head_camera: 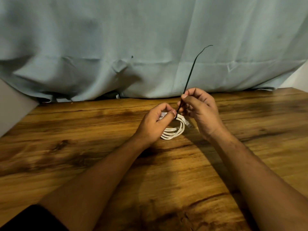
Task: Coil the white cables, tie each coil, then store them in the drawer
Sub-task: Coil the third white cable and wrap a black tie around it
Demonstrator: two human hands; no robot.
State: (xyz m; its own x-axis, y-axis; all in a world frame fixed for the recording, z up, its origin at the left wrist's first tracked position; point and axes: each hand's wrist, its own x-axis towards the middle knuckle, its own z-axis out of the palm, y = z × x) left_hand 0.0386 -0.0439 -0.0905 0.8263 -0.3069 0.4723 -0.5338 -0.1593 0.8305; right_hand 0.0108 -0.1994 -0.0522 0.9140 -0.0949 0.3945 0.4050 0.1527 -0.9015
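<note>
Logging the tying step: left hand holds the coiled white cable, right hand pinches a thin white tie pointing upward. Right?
Not quite: the head view shows the thin tie is black, not white. Otherwise yes: the left hand holds the coiled white cable and the right hand pinches that tie, which points upward.

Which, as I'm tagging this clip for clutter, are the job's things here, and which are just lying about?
In the job: cable, coiled, gripped by the left hand; black tie, pinched by the right hand.
Just there: table; blue cloth behind it; grey panel at the left edge.
</note>
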